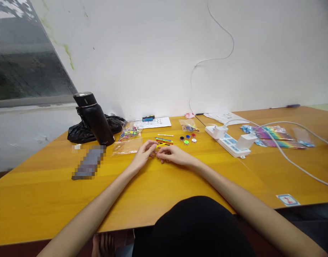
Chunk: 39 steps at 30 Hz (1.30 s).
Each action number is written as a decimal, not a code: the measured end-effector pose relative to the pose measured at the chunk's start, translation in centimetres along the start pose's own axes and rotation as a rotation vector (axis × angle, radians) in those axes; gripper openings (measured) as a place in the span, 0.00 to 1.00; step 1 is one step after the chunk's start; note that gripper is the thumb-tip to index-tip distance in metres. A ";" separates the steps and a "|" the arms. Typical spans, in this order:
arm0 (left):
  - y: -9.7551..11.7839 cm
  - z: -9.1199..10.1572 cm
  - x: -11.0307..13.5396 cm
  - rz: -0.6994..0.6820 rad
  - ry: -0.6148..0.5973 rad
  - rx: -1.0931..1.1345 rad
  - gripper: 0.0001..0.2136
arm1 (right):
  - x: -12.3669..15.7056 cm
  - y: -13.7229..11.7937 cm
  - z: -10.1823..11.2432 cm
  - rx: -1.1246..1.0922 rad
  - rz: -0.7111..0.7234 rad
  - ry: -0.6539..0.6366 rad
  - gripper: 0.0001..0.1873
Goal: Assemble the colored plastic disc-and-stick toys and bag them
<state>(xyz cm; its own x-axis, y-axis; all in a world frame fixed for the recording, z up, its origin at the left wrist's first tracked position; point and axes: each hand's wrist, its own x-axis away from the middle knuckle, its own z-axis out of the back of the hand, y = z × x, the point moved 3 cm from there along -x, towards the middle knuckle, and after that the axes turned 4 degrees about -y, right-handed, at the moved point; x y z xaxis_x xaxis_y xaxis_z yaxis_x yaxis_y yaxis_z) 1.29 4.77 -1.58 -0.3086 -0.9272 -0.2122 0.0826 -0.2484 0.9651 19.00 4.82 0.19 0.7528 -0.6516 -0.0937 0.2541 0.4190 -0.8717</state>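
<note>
Close together above the table, my left hand [144,155] and my right hand [176,156] both have their fingers closed in a pinch. Between their fingertips is a small yellow plastic piece [159,146], too small to make out its kind. Just beyond it lie several thin coloured sticks [164,139] in green, yellow, red and blue, partly hidden by the fingers. A white stick [165,135] lies behind them. To the right of these are several small round discs, among them a green disc [186,142], a red disc [193,135] and a white disc [194,140].
A black bottle [95,121] and a pixelated dark flat object [89,162] stand and lie at left. Clear bags of parts [130,134] and printed paper [160,122] lie behind my hands. A white power strip [230,144] with cables and rainbow-coloured packets [273,134] are at right.
</note>
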 end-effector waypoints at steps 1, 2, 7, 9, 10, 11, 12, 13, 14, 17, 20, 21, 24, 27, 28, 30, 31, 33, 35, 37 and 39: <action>0.0 0.0 0.0 0.003 0.002 0.002 0.17 | -0.1 0.0 0.0 -0.016 0.004 0.013 0.21; -0.1 0.0 0.0 0.010 0.004 0.006 0.17 | -0.1 0.1 0.0 -0.034 0.003 0.034 0.21; 0.0 -0.2 0.1 0.028 -0.029 -0.001 0.18 | -0.4 0.6 0.8 -0.113 -0.026 0.240 0.23; 0.1 -0.5 0.1 0.029 -0.063 -0.015 0.18 | -0.4 0.5 1.3 -0.134 -0.009 0.305 0.23; 0.2 -0.6 0.1 0.030 -0.076 -0.020 0.18 | -0.4 0.4 1.5 -0.145 0.002 0.329 0.22; 0.2 -0.7 0.1 0.031 -0.084 -0.023 0.18 | -0.5 0.3 1.7 -0.156 0.011 0.345 0.22; 0.2 -0.7 0.1 0.032 -0.088 -0.025 0.17 | -0.5 0.2 1.8 -0.167 0.018 0.351 0.22; 0.2 -0.7 0.1 0.033 -0.087 -0.025 0.17 | -0.5 0.2 1.9 -0.178 0.022 0.346 0.22; 0.1 -0.6 0.1 0.034 -0.078 -0.020 0.17 | -0.5 0.1 1.9 -0.185 0.023 0.336 0.22; -0.2 -0.3 -0.1 0.038 -0.013 0.015 0.18 | -0.5 0.0 1.7 -0.173 0.037 0.305 0.21; -0.3 -0.1 -0.1 0.034 0.027 0.037 0.19 | -0.5 -0.1 1.6 -0.154 0.058 0.324 0.21; -0.4 -0.2 -0.1 0.031 0.019 0.031 0.19 | -0.5 -0.1 1.7 -0.153 0.061 0.341 0.22; -0.3 -0.5 0.0 0.029 -0.022 0.013 0.19 | -0.5 0.0 2.3 -0.151 0.070 0.419 0.23; 0.1 -0.9 0.3 0.032 -0.075 0.013 0.18 | -0.4 0.1 3.2 -0.168 0.086 0.507 0.23; 0.3 -1.0 0.4 0.024 -0.100 0.012 0.18 | -0.4 0.2 3.5 -0.177 0.090 0.529 0.24; 0.8 -1.4 0.6 0.000 -0.162 -0.004 0.17 | -0.3 0.3 3.8 -0.200 0.095 0.560 0.24; 1.0 -1.6 0.7 -0.014 -0.195 -0.021 0.16 | -0.2 0.3 3.9 -0.210 0.097 0.569 0.24; 1.4 -1.8 1.0 -0.035 -0.249 -0.066 0.16 | -0.2 0.3 4.0 -0.224 0.097 0.576 0.24; 1.5 -1.9 1.1 -0.045 -0.278 -0.109 0.16 | -0.2 0.2 4.0 -0.226 0.092 0.575 0.24; 1.4 -1.8 1.0 -0.053 -0.279 -0.109 0.16 | -0.2 0.1 4.0 -0.223 0.081 0.571 0.24; 1.2 -1.6 0.8 -0.059 -0.242 -0.077 0.16 | -0.3 0.2 4.0 -0.231 0.062 0.568 0.25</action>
<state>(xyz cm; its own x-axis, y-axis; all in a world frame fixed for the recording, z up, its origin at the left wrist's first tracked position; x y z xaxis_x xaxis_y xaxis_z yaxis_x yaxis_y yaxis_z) 2.65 3.31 -0.88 -0.5317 -0.8189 -0.2162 0.1270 -0.3295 0.9356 21.25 7.59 1.99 0.3046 -0.8921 -0.3338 0.0343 0.3605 -0.9321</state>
